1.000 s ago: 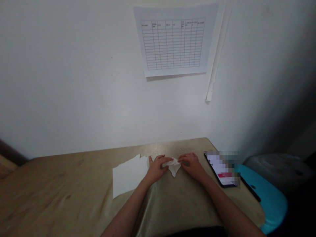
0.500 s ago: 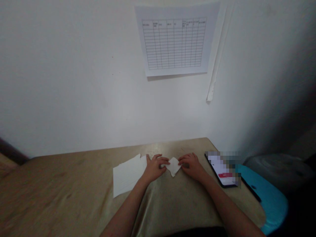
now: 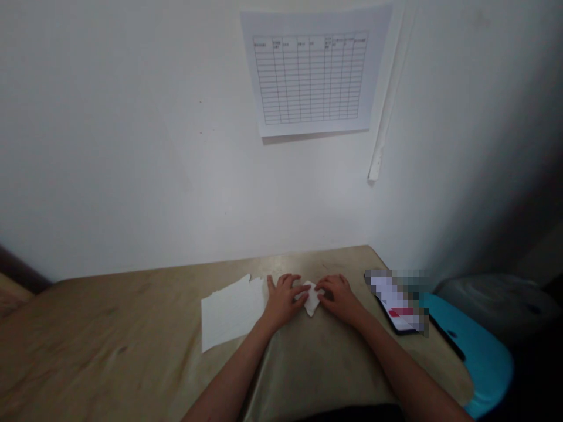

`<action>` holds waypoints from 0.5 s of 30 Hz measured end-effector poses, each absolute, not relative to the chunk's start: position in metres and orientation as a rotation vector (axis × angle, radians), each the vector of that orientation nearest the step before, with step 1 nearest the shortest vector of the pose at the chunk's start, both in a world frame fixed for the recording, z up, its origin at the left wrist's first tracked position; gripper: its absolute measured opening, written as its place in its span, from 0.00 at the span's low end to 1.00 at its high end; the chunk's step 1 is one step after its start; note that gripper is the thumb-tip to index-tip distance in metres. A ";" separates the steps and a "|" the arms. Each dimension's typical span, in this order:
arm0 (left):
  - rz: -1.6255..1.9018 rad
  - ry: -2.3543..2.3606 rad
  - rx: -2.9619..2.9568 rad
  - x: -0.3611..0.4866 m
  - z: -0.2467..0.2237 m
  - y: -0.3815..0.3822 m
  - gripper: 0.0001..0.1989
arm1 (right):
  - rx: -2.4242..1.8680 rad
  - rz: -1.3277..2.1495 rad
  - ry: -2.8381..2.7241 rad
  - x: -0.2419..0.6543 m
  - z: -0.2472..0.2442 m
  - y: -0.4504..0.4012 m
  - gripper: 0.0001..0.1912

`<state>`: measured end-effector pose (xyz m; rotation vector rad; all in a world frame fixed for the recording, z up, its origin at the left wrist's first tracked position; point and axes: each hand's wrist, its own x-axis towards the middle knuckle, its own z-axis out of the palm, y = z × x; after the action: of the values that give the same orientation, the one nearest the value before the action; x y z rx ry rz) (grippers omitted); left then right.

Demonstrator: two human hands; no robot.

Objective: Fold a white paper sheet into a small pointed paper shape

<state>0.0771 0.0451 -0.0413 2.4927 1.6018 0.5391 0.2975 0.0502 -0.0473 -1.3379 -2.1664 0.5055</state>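
A small folded piece of white paper (image 3: 312,303) lies on the brown-covered table (image 3: 145,328) between my hands. My left hand (image 3: 284,298) pinches its left edge with thumb and forefinger, the other fingers spread above. On the opposite edge, the thumb and fingertips of my right hand (image 3: 338,297) grip the same paper. My fingers cover part of its upper half. Just left of my left hand lie flat white paper sheets (image 3: 231,316) with a torn upper edge, partly behind that hand.
A phone (image 3: 398,308) with a lit, partly blurred screen lies at the table's right. Beyond it is a blue stool or chair seat (image 3: 475,346). A printed table sheet (image 3: 312,76) hangs on the white wall (image 3: 132,146) behind the table.
My left hand has moved slightly right, closer to my right hand. The small paper now looks narrower, with its left side turned inward.
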 end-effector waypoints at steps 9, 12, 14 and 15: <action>0.468 1.689 2.449 0.080 -0.040 0.045 0.18 | -1.380 0.506 -2.163 0.296 -0.045 0.049 0.11; 0.430 1.732 2.461 0.080 -0.042 0.046 0.22 | -1.394 0.499 -2.162 0.296 -0.045 0.050 0.11; 0.404 1.757 2.475 0.079 -0.042 0.046 0.23 | -1.399 0.493 -2.164 0.295 -0.045 0.050 0.11; 0.391 1.766 2.483 0.079 -0.042 0.046 0.23 | -1.401 0.492 -2.166 0.295 -0.045 0.050 0.11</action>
<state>0.0790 0.0458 -0.0422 2.4833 1.7661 0.3914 0.2950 0.0497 -0.0449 -1.4009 -2.1663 0.4919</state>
